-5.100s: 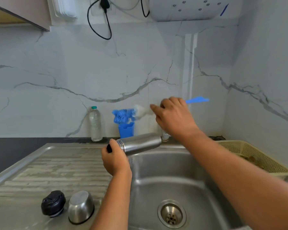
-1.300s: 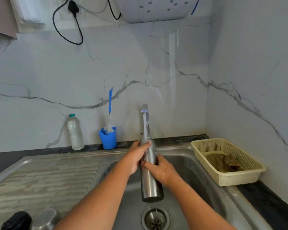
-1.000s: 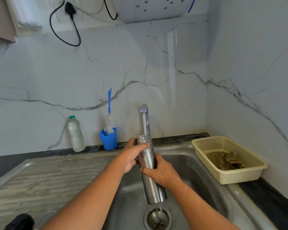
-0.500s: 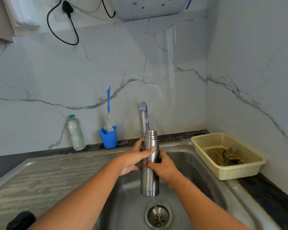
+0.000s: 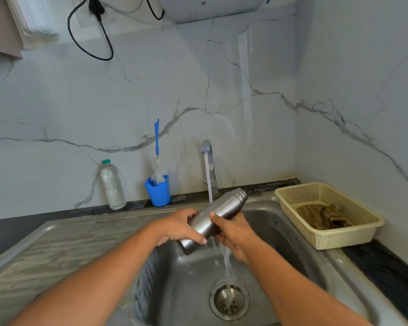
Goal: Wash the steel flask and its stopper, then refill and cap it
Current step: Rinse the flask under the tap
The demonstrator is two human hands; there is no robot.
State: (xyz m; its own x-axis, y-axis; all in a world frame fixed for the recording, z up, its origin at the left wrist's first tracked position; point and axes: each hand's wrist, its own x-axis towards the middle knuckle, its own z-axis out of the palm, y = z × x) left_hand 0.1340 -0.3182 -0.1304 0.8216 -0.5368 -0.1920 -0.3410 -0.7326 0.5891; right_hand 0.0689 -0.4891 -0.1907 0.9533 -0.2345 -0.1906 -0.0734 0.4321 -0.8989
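Note:
The steel flask point(image 5: 224, 208) is tilted over the sink, its open threaded mouth up and to the right, its base down and to the left. My left hand point(image 5: 181, 225) wraps the lower body from the left. My right hand point(image 5: 233, 229) grips the middle from the right and below. Water runs from the tap point(image 5: 206, 149) onto the flask's side and streams down to the drain point(image 5: 229, 300). The stopper and the steel cap are out of view.
The steel sink basin point(image 5: 280, 231) has a ribbed drainboard point(image 5: 57, 250) on its left. At the back wall stand a clear plastic bottle point(image 5: 112, 184) and a blue cup point(image 5: 158, 190) holding a bottle brush point(image 5: 156, 142). A cream basket point(image 5: 363, 234) with cloths sits right.
The flask has gone from upright under the tap to tilted, mouth toward the right, with water now hitting its side. Both hands stay on it. The view has shifted, so the stopper left the frame.

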